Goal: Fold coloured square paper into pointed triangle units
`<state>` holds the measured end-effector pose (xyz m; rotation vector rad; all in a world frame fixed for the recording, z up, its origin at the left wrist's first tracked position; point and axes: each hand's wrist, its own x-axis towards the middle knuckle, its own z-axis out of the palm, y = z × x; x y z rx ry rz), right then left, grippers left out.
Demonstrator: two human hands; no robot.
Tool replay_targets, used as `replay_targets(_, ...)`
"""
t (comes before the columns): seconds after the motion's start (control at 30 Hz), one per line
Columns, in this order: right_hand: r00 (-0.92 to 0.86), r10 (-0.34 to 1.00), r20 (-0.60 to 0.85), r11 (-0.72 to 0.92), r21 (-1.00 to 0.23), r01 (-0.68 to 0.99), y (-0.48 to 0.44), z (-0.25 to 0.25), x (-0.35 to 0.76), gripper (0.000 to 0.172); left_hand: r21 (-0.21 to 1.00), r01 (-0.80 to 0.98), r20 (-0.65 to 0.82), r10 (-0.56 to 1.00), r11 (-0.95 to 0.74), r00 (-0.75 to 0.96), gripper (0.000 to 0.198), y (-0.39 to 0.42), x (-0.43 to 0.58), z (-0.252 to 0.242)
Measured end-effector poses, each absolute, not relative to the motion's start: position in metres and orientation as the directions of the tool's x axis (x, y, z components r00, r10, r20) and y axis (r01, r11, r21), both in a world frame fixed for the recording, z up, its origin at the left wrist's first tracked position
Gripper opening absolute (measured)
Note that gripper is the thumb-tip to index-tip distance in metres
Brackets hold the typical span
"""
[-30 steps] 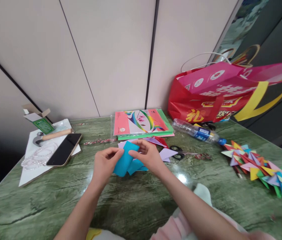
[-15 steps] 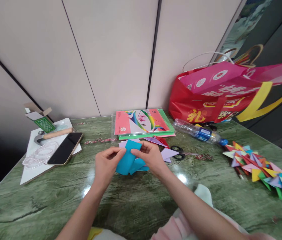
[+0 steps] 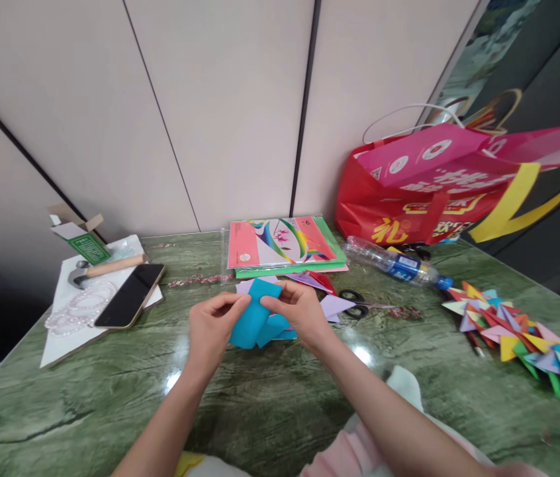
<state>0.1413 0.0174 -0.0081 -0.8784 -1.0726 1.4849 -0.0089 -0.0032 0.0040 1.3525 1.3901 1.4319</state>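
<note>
A folded piece of blue paper (image 3: 253, 321) is held up over the middle of the table. My left hand (image 3: 215, 324) pinches its left edge between thumb and fingers. On the opposite side my right hand (image 3: 302, 315) grips the upper right part, thumb lying on the front. Behind and below it are more blue paper and lilac folded pieces (image 3: 335, 306), partly covered by my hands. Black-handled scissors (image 3: 354, 305) lie to the right of these pieces. A pack of coloured paper (image 3: 280, 242) rests just beyond.
Leftward, a white board (image 3: 61, 331) carries a phone (image 3: 131, 296), a hammer (image 3: 111, 266), beads (image 3: 81, 308) and a small green box (image 3: 89, 246). To the right are a plastic bottle (image 3: 402, 264), a red bag (image 3: 409, 205) and a multicoloured folded-paper chain (image 3: 523, 338).
</note>
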Motion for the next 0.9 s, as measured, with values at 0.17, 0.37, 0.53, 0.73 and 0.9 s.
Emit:
replay_targets(0.17, -0.165, 0.986, 0.012, -0.044, -0.944, -0.328, 0.0182, -0.0086, 0.1411, 0.031, 0.969, 0.186, 0.199, 0.961, -0.163, -0.194, 0.014, -0.0032, -0.0081, 0.0051)
replay_targets(0.37, -0.174, 0.984, 0.026, -0.024, -0.960, -0.278, 0.0176, -0.0074, 0.1415, 0.029, 0.959, 0.225, 0.211, 0.967, -0.175, -0.146, 0.019, -0.0030, -0.0071, 0.0085)
replay_targets(0.53, -0.205, 0.977, 0.051, 0.006, -0.976, -0.216, 0.0160, -0.0056, 0.1405, 0.028, 0.951, 0.228, 0.255, 0.950, -0.211, -0.182, 0.016, -0.0018, -0.0082, 0.0064)
replay_targets(0.73, -0.215, 0.976, 0.039, -0.001, -0.983, -0.185, 0.0154, -0.0040, 0.1392, 0.027, 0.945, 0.224, 0.282, 0.940, -0.238, -0.192, 0.009, -0.0023, -0.0083, 0.0068)
replay_targets(0.9, -0.222, 0.974, 0.036, -0.010, -0.979, -0.204, 0.0147, -0.0032, 0.1382, 0.027, 0.949, 0.218, 0.270, 0.942, -0.226, -0.201, 0.010, -0.0030, -0.0081, 0.0077)
